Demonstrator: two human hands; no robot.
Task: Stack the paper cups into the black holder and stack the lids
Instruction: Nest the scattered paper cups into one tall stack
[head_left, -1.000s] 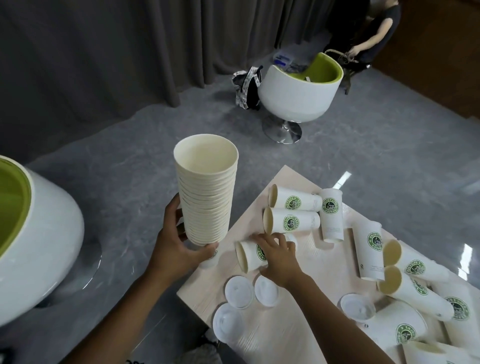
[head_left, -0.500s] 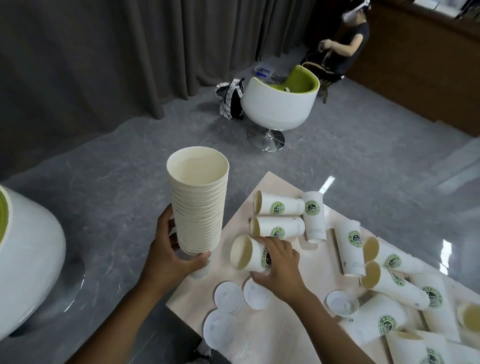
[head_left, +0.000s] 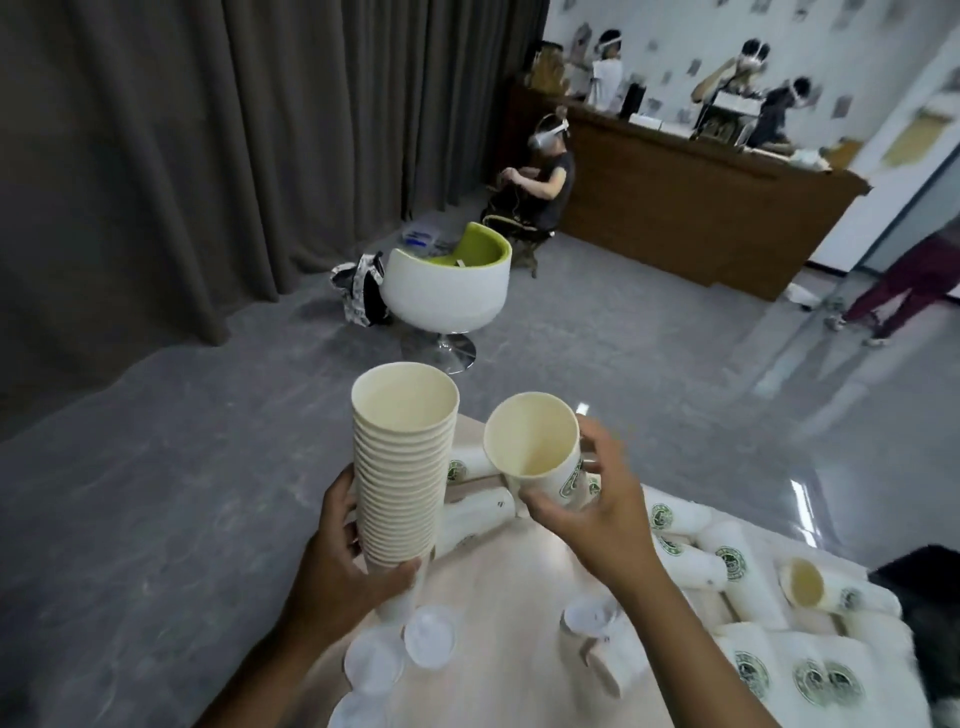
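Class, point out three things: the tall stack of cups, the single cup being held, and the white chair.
stack of cups (head_left: 402, 467), head view, ribbed side
single cup (head_left: 530, 436), head view, inner wall
white chair (head_left: 447, 291), head view, outer shell

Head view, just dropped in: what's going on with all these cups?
A person is nesting paper cups. The left hand grips a tall stack of cups near its bottom, held upright above the table edge. The right hand holds a single cup beside the stack's top, tilted with its mouth toward the camera, not yet dropped in. More loose cups lie on their sides on the table, and a few white lids lie unstacked near its front edge.
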